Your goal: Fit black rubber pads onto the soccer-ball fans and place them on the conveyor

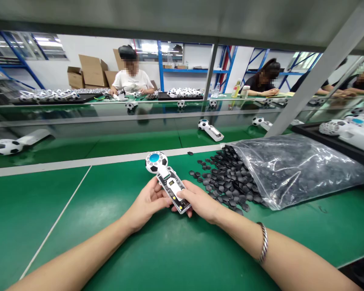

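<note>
Over the green bench (157,258), use light, even pressure where your left hand (147,200) and right hand (202,203) clasp the device (172,184), ball (154,158) toward eleven o'clock, underside contact unclear.

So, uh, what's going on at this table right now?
The person's left hand and right hand together hold a white device with a soccer-ball head, its dark circuit side facing up and the right thumb resting on it. To the right, small black pieces spill from a clear plastic bag onto the green table. Farther back, similar ball-headed devices lie spaced apart, and a co-worker in a white shirt sits opposite.
</note>
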### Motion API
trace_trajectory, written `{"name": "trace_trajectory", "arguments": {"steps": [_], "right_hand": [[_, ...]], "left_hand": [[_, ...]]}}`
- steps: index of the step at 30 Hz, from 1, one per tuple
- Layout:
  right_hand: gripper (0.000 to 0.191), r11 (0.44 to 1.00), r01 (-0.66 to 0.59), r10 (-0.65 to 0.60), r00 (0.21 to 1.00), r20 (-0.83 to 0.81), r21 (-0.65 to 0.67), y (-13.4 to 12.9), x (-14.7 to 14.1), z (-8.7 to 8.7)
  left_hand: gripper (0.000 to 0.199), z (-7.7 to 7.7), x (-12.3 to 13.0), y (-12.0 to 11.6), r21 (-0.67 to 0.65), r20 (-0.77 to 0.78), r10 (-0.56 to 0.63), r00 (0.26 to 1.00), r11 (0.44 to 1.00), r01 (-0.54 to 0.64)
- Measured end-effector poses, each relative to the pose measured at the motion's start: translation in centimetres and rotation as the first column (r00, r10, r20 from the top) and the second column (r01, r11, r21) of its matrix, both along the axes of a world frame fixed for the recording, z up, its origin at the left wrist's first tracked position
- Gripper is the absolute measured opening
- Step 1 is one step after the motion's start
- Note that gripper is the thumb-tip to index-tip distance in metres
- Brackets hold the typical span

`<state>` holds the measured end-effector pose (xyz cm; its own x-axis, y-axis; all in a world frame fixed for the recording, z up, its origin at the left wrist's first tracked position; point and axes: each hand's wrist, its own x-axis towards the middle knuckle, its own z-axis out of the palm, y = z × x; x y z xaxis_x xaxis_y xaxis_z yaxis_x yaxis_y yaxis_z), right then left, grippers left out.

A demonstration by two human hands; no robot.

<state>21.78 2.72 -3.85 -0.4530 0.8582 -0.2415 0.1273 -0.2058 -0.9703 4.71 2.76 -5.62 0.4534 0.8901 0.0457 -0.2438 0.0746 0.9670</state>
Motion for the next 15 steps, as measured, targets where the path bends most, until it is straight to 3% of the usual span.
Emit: {"name": "trace_trajectory", "arguments": {"steps": [15], "right_hand": [[0.018, 1.000, -0.002, 0.002, 1.000, -0.023, -0.009, 0.01, -0.08, 0.12]], "left_hand": [[0.046, 0.18, -0.04, 0.03, -0.006, -0.006, -0.011, 1.000, 1.000, 0.011]]}}
